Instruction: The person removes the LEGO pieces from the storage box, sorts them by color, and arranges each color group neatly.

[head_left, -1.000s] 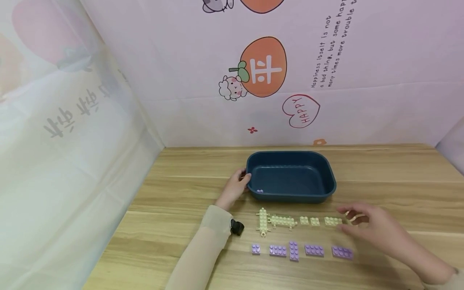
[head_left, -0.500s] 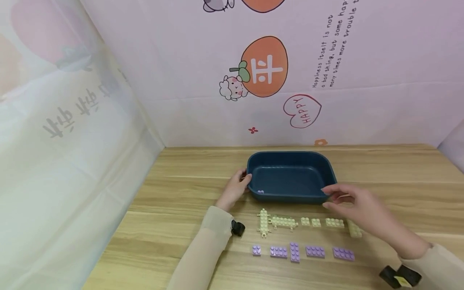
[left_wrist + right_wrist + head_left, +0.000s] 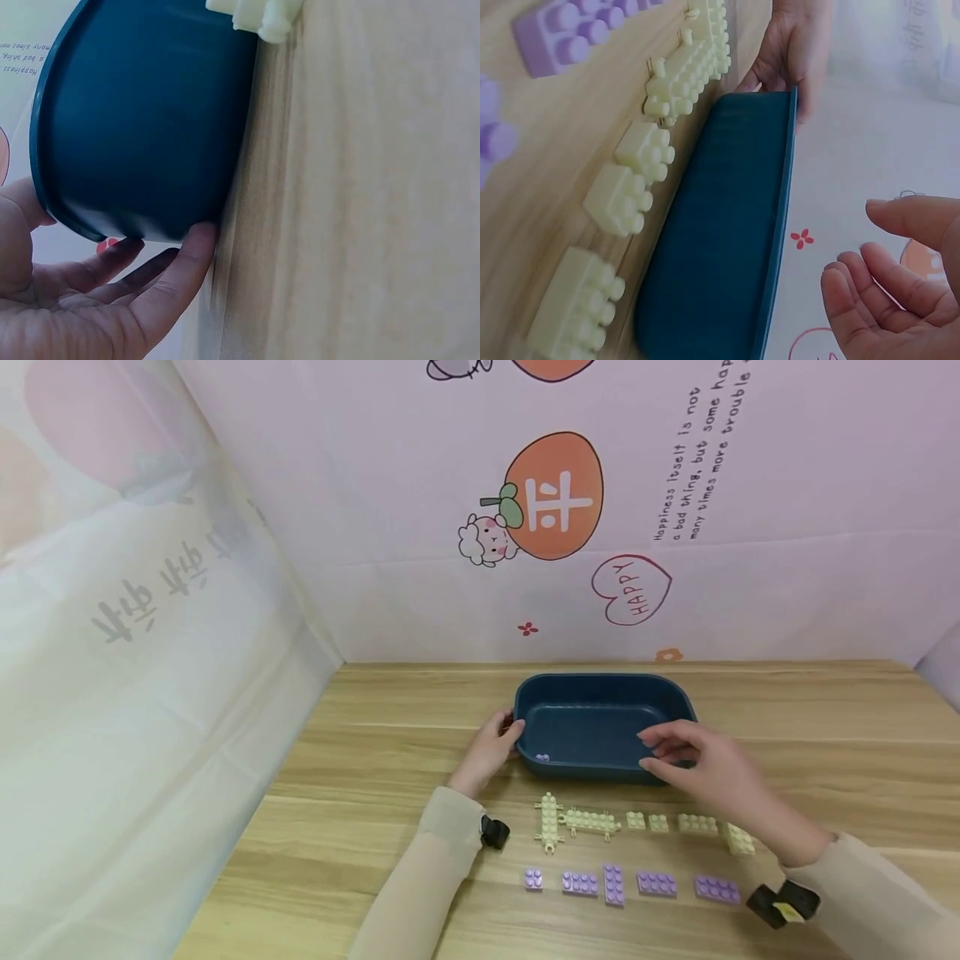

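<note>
A dark blue tray [image 3: 585, 772] sits on the wooden table, a small purple piece [image 3: 542, 757] showing inside its near left corner. At its left end my left hand [image 3: 487, 752] grips the tray, thumb at the rim and fingers against the outer wall. Over the tray's near right part hovers my right hand [image 3: 701, 764]; its fingers and thumb are apart, and the right wrist view shows nothing between them. Closest to the right forearm lies a pale yellow brick [image 3: 739, 839]. The tray's right end is partly hidden by the hand.
In front of the tray runs a row of pale yellow bricks [image 3: 697, 824], with two knobbed pieces [image 3: 550, 822] at its left. Nearer lies a row of purple bricks [image 3: 657, 883]. A printed cloth [image 3: 420, 527] hangs behind the table.
My right hand has moved left and away from me, from the yellow row's right end to over the tray, uncovering the rightmost yellow brick. My left hand stays on the tray.
</note>
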### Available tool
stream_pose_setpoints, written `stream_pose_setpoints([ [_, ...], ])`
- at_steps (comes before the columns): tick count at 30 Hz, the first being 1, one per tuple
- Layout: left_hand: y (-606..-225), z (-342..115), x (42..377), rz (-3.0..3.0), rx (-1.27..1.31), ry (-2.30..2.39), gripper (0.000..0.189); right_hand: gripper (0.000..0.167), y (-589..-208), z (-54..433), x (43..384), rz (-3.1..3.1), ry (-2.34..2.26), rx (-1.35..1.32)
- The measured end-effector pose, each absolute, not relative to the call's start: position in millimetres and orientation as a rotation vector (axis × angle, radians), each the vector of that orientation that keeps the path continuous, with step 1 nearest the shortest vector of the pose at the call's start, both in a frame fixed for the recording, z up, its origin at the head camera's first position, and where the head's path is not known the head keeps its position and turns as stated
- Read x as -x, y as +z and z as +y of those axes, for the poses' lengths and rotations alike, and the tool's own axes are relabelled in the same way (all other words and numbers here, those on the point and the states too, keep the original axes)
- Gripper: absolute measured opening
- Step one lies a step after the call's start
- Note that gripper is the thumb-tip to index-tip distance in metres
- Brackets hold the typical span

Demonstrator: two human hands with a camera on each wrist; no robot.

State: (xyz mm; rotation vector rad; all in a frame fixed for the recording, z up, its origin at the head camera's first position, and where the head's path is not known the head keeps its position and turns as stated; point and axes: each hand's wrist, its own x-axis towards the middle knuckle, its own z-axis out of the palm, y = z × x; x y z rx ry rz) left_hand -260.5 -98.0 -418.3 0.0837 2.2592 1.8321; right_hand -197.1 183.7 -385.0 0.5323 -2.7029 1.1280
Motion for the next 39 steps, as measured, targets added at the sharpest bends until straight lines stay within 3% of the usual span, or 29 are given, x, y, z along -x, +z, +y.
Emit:
stream_pose_setpoints([
  [12, -451, -95, 283, 2.267, -0.084, 1.854, 0.046, 0.03, -388, 164, 222, -2.761, 1.173, -0.513],
  [39, -450, -100, 278, 2.236, -0.097, 1.88, 0.046, 0.046, -416, 117, 270, -2.903, 1.36, -0.58],
])
